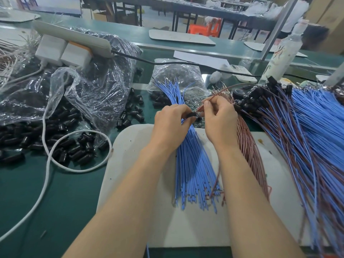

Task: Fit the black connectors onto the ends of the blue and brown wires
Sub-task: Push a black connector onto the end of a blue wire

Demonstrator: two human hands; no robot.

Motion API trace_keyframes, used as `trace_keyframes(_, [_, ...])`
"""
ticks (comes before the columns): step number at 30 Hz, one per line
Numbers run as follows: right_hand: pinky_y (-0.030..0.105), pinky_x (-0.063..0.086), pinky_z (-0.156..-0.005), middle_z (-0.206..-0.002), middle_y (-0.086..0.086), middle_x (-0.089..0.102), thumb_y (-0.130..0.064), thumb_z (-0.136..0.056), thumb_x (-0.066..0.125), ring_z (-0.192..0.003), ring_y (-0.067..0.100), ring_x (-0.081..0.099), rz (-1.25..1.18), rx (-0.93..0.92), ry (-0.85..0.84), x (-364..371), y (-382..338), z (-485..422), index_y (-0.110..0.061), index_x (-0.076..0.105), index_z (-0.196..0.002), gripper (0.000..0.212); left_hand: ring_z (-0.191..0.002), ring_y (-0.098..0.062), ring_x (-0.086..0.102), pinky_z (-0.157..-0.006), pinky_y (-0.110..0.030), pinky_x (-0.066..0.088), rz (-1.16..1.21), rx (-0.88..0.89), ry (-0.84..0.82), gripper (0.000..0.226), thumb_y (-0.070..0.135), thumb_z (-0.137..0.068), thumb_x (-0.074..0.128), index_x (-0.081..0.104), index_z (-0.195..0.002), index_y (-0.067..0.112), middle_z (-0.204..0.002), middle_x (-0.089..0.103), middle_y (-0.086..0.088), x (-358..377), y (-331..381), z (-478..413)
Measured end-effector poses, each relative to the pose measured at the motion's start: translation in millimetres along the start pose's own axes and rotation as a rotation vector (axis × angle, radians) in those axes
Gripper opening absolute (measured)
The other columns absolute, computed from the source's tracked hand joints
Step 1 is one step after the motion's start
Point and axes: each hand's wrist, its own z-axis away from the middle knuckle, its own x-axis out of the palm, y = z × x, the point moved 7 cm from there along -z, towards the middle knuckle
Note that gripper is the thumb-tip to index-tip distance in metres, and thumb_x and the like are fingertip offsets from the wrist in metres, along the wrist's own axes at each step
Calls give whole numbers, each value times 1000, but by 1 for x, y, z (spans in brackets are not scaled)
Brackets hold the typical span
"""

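My left hand [172, 123] pinches a small black connector [191, 114] above a bundle of blue wires [193, 164] lying on a white board [130, 164]. My right hand [220, 120] pinches a thin brown wire [219, 93] whose end points at the connector. The two hands almost touch. A bundle of brown wires [251, 149] lies just right of the blue bundle. Loose black connectors [78, 148] are scattered on the green table to the left. On the right lies a heap of blue and brown wires with black connectors fitted [264, 101].
Clear plastic bags of black connectors [89, 86] sit at the left and behind the hands. A white power strip [74, 40] with chargers rests on the big bag, its white cable [46, 159] looping over the table. A white bottle [284, 51] and a phone [242, 71] stand at the back right.
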Motion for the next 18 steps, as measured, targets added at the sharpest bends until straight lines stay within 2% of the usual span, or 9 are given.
trace_keyframes(4, [46,53,-83,-83,6,69,-18,-92,57,-83,23,66,-67,91,-134,11,6,0,-9,64,-86,13,-87,-23,61,-84,-42,47,64,-36,14,13,21,-88,65,69,-93,9,-88,68,-3,-2,-3,-1])
trace_keyframes(6, [47,54,-83,-83,7,70,-18,-90,60,-83,24,67,-177,167,-177,15,9,1,-11,65,-85,11,-85,-23,61,-83,-41,48,92,-51,33,14,20,-88,64,69,-93,8,-87,68,-4,-4,-4,-1])
trace_keyframes(8, [34,57,-73,-77,1,69,-19,-90,61,-73,15,67,-398,259,-141,13,12,2,-17,63,-83,9,-85,-22,61,-83,-40,48,115,-44,39,12,18,-89,64,69,-93,8,-86,68,-3,-6,-2,0])
trace_keyframes(10, [22,53,-60,-70,-4,67,-21,-93,58,-63,8,63,-557,312,-72,9,13,1,-18,62,-81,14,-84,-18,61,-84,-36,48,138,-18,28,10,18,-89,64,69,-93,10,-86,68,0,-6,3,1])
trace_keyframes(12, [21,52,-60,-69,-4,67,-19,-95,56,-64,8,62,-547,299,-55,6,13,0,-17,64,-78,19,-83,-13,60,-83,-30,48,163,15,22,9,19,-88,65,70,-92,12,-84,67,3,-6,7,2])
trace_keyframes(15, [38,53,-73,-76,7,66,-20,-94,57,-73,18,62,-402,208,-153,14,6,1,-17,65,-76,21,-82,-10,58,-79,-23,45,243,-15,14,7,22,-87,67,71,-90,17,-81,65,7,-7,6,1])
trace_keyframes(16, [37,53,-72,-77,7,67,-22,-95,57,-73,17,61,-401,205,-164,16,5,2,-17,66,-76,21,-80,-8,58,-77,-21,45,309,-60,-1,5,23,-87,67,70,-87,20,-79,65,8,-6,2,0])
trace_keyframes(18, [26,53,-64,-78,3,69,-28,-97,52,-69,11,63,-499,265,-162,18,6,3,-19,67,-80,26,-71,-1,58,-73,-16,45,503,-183,-29,4,24,-88,67,68,-84,23,-74,65,10,-5,-7,-1])
